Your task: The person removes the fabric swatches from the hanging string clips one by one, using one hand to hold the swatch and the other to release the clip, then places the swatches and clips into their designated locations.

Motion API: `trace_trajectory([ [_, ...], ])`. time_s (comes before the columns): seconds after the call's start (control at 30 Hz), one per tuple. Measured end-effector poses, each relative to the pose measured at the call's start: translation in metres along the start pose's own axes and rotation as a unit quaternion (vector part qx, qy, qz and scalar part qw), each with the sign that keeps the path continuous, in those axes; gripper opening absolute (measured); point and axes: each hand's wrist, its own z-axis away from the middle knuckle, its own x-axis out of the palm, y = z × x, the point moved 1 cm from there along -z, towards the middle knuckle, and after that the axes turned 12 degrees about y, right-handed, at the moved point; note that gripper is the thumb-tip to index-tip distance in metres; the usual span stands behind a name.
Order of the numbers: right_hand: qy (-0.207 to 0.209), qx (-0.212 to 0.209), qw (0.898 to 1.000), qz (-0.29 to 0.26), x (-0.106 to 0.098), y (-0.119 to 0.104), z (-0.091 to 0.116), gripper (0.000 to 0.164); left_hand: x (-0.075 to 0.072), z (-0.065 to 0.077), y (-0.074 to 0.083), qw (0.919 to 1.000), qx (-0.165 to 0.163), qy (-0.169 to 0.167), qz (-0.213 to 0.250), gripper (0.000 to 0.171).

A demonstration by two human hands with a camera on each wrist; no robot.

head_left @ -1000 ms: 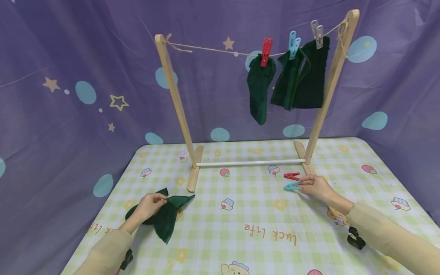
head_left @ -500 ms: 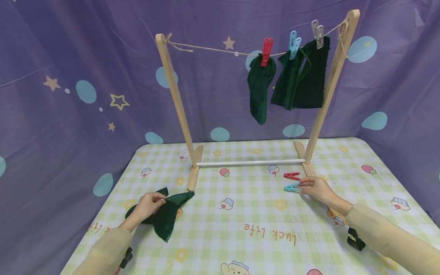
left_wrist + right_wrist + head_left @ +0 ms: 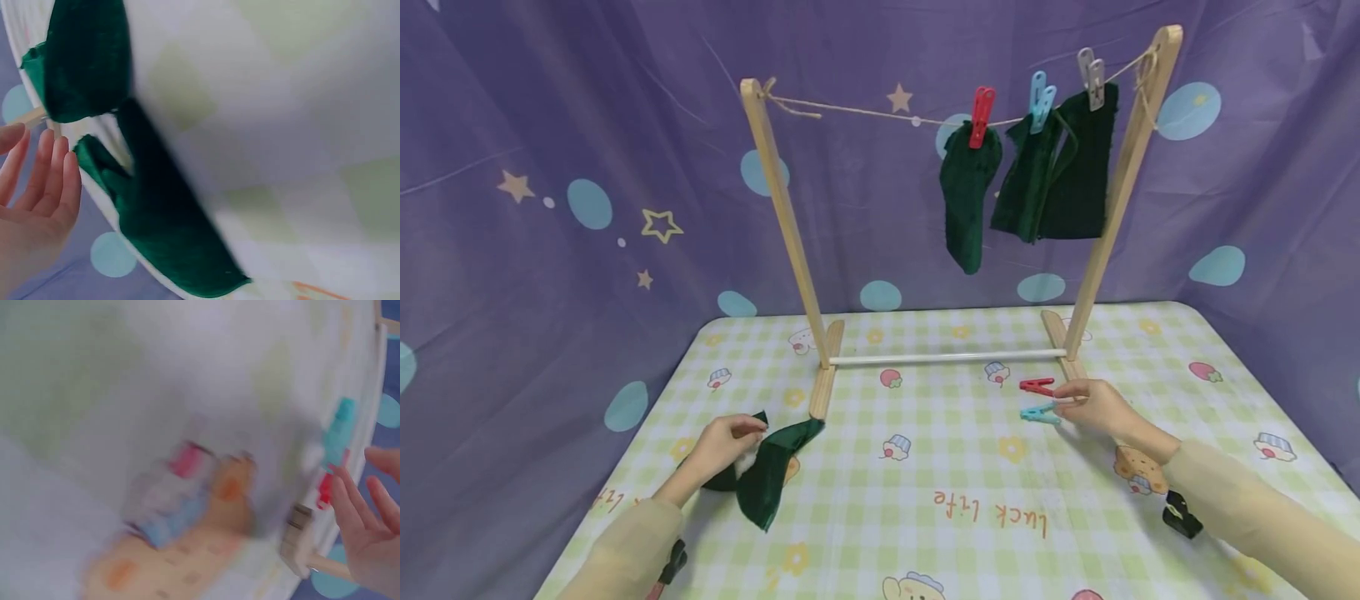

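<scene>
Dark green velvety cloth (image 3: 769, 475) lies at the left of the table, one curved part lying beside my left hand (image 3: 721, 446) and another partly hidden under it. In the left wrist view the fingers are loosely bent and apart from the green cloth (image 3: 169, 219). A red clothespin (image 3: 1036, 386) and a light blue clothespin (image 3: 1040, 413) lie at the right, just left of my right hand (image 3: 1097, 407). Its fingertips reach right up to them, thumb and fingers spread. In the right wrist view the blue clothespin (image 3: 339, 434) and red clothespin (image 3: 324, 490) show beyond the fingers.
A wooden frame (image 3: 786, 217) stands at the back with a string (image 3: 865, 112) across its top. A green sock (image 3: 970, 196) and other green clothes (image 3: 1078, 175) hang there from red, blue and grey clothespins. A white rod (image 3: 947, 358) joins the frame's feet.
My left hand has let go of the green cloth, and the pinched part has dropped away from the fingers. My right fingers have lifted slightly off the blue clothespin.
</scene>
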Motion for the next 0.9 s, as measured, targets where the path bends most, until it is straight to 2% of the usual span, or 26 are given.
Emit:
trace_trajectory([
  [0.23,-0.037,-0.013,0.999,-0.018,-0.019,-0.022,-0.011,0.035,0.001,-0.011,0.021,0.9998,0.016,0.012,0.001,0.018],
  [0.57,-0.014,-0.032,0.999,0.006,-0.039,-0.060,-0.031,0.036,0.010,-0.031,0.064,0.9978,0.052,0.000,0.041,0.019],
  [0.8,-0.001,-0.053,0.998,-0.024,-0.052,-0.089,-0.042,0.035,0.013,-0.047,0.097,0.9934,0.100,-0.016,0.054,0.021],
  [0.9,0.013,-0.069,0.997,-0.019,-0.059,-0.100,-0.047,0.035,0.013,-0.054,0.110,0.9913,0.115,-0.016,0.062,0.022],
])
